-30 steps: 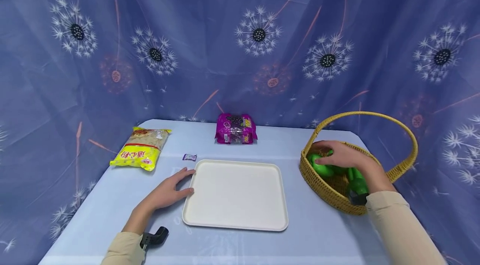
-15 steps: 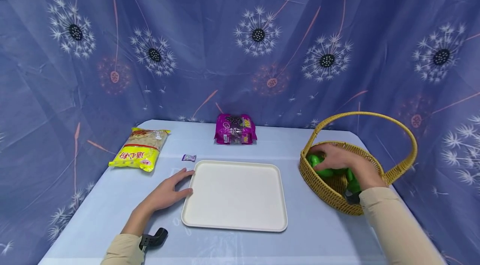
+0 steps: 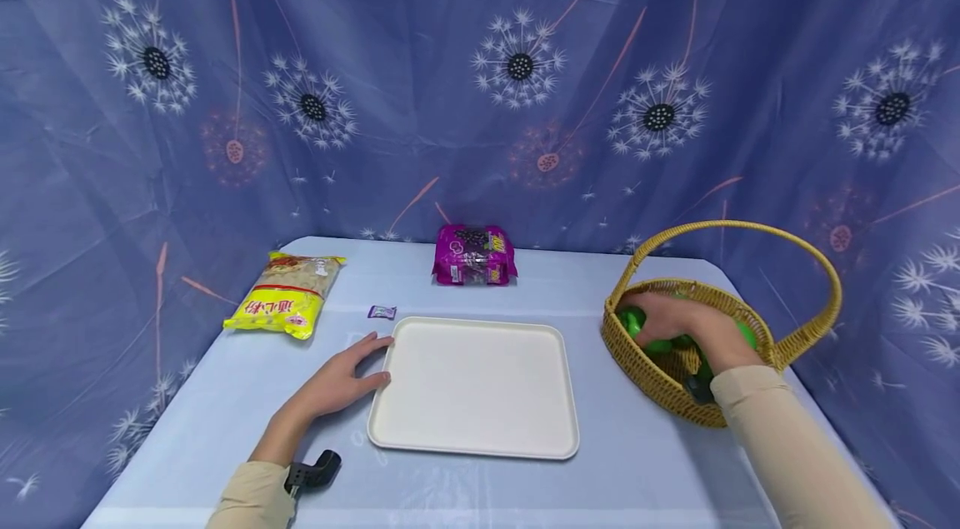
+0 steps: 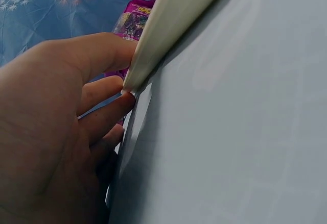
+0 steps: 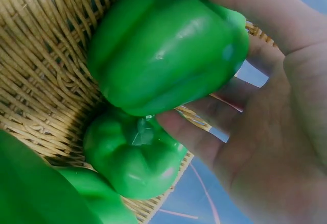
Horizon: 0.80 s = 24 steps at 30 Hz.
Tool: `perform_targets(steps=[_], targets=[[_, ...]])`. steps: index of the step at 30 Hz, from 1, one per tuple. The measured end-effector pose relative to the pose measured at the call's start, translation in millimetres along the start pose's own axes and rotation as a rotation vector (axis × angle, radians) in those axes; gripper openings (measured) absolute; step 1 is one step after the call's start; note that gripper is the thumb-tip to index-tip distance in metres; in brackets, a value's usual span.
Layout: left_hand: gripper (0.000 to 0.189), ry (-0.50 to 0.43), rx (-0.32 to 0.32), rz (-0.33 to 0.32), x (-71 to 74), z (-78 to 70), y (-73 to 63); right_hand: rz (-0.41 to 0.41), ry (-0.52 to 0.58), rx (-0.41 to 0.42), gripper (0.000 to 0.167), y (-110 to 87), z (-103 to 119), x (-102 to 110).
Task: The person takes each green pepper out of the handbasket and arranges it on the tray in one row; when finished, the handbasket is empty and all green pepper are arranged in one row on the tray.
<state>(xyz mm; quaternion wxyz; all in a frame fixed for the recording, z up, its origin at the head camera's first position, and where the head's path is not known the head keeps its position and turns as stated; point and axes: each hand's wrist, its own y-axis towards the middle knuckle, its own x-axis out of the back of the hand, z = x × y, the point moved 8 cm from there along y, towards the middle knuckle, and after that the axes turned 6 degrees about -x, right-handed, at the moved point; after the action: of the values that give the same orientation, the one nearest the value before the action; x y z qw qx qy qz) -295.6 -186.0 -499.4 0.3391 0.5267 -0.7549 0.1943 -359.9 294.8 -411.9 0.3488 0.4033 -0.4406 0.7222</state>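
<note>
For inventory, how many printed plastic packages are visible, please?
3: yellow rectangular bag, left; glossy magenta bag, back centre; tiny purple sachet off the back-left corner of the rectangular white tray. Tan wicker basket may hide more.

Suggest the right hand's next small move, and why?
Probably firm the right hand's hold on the upper green pepper before any lift: thumb and fingers flank it, but a gap shows between it and the palm, and the lower green pepper sits close beneath in the basket.
</note>
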Motion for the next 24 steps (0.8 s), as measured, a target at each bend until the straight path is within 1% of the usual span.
perform_targets(steps=[1,5,9,17,22,24], targets=[[0.059,0.005,0.001,-0.001,0.3,0.4,0.0,-0.002,0.004,-0.010,0.069,0.2,0,0],[0.059,0.003,0.005,0.001,0.7,1.0,-0.2,-0.026,0.005,-0.004,0.067,-0.8,0,3],[0.059,-0.009,0.007,0.000,1.4,-1.3,-0.2,-0.053,0.036,-0.004,0.066,-4.2,-4,6],[0.058,-0.005,-0.012,-0.014,4.0,-4.2,-0.3,-0.064,0.087,0.025,0.067,-10.0,-7,10],[0.055,-0.013,0.007,-0.012,3.9,-1.8,-0.6,-0.087,0.096,0.036,0.064,-12.7,-10,13],[0.054,-0.022,0.025,-0.013,4.1,-0.5,-0.6,-0.101,0.097,0.041,0.064,-13.1,-11,14]])
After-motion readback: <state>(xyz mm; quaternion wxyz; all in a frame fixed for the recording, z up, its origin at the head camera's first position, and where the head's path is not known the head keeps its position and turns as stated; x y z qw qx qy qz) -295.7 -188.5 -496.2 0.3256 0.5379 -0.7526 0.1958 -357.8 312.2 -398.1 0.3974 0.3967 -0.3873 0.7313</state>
